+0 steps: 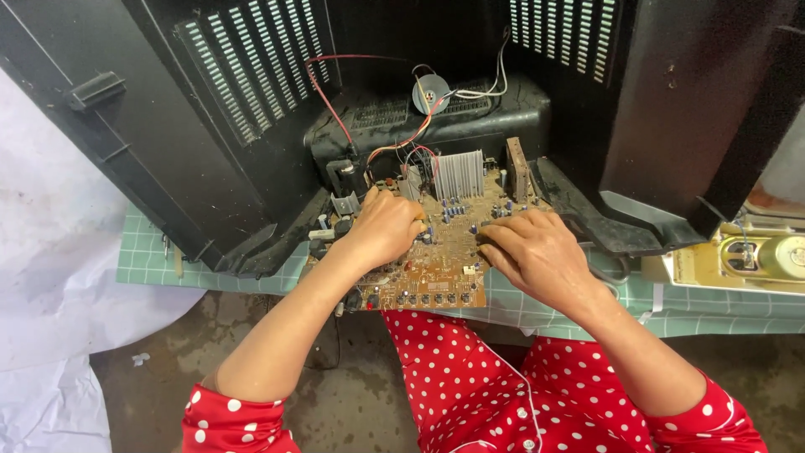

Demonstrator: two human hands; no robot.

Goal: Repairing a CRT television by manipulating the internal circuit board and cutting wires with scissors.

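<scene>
Closest to the lens are the red sleeves with white dots point(470, 394), the person's lap filling the bottom of the view above a stained concrete floor point(352, 394). No packages or labels show; to the left lies a crumpled white sheet point(50, 277), and at the far right a pale yellow tray-like piece with a round metal speaker part point(759, 256) sits on the surface. That surface is a green mat with a white grid point(159, 264), laid over a low work top. On it stands a big black plastic casing point(210, 126) with slotted vents, open towards the person, red and white wires point(331, 101) trailing inside.

The brown circuit board point(440, 252) lies flat at the mouth of the casing, half on the mat, a finned metal heat sink point(458, 174) at its far edge. The left hand point(387, 226) curls loosely over the board's left part, fingertips down among the components. The right hand point(532, 247) rests on the board's right edge, fingers bent and pressing on it; whether either pinches something I cannot tell.
</scene>
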